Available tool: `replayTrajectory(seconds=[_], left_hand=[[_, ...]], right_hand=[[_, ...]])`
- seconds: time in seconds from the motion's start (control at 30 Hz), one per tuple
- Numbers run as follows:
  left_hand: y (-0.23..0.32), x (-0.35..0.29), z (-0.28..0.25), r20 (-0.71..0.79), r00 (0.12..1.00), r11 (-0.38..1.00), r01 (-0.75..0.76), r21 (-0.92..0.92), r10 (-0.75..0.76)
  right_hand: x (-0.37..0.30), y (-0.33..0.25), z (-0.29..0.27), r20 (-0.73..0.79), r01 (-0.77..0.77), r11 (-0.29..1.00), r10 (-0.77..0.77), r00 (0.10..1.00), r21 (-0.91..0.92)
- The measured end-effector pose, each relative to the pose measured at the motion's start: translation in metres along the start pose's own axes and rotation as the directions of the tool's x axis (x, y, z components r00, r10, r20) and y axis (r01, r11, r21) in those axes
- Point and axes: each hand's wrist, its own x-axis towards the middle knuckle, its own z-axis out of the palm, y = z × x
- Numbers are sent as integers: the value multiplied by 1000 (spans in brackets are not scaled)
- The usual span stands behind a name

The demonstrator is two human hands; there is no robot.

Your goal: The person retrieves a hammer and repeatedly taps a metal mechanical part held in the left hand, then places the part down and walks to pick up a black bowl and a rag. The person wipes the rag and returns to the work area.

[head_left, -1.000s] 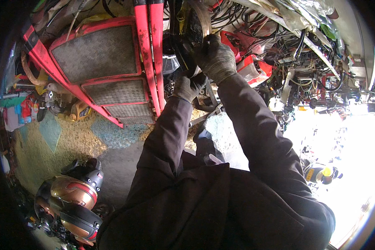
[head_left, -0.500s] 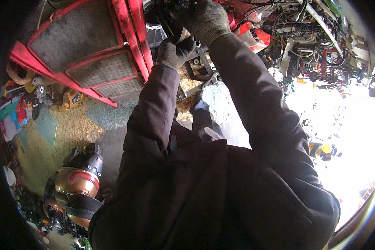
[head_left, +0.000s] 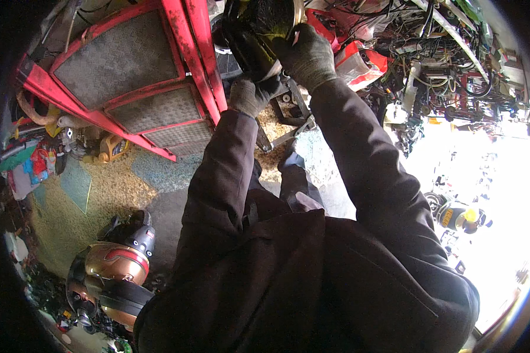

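Note:
High in the view, a glossy black curved part (head_left: 256, 35) hangs between my hands, with a pale strip along its lower edge. Its kind is not clear, and the frame cuts off its top. My left hand (head_left: 253, 96), in a grey knit glove with dark fingers, is closed at its lower end. On the right side my right hand (head_left: 309, 59), gloved the same way, grips the part's edge with the thumb upward. Below them stands a black metal frame (head_left: 291, 106), close to my feet.
A red metal ramp-like frame with grey tread plates (head_left: 118, 62) rises at the left. A copper-coloured motorcycle (head_left: 115, 265) stands at lower left. Tangled cables and parts (head_left: 447, 76) fill the right, beside a red and white bag (head_left: 362, 63). A yellow container (head_left: 113, 147) sits on the floor.
The black part shows more fully now. Both hands sit lower and slightly further right in the view, and the surroundings have shifted the same way. The right hand's grip has moved to the part's right edge.

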Motion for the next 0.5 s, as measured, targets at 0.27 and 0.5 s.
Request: replayTrajectory(seconds=[0.27, 0.5], left_hand=[[-7, -1, -8, 31, 992, 981, 125, -150, -122], [-10, 5, -8, 3, 992, 943, 121, -311, -126]], right_hand=[[-7, 5, 1, 25, -30, 1000, 30, 999, 4], [-8, -19, -1, 90, 40, 998, -36, 995, -47]])
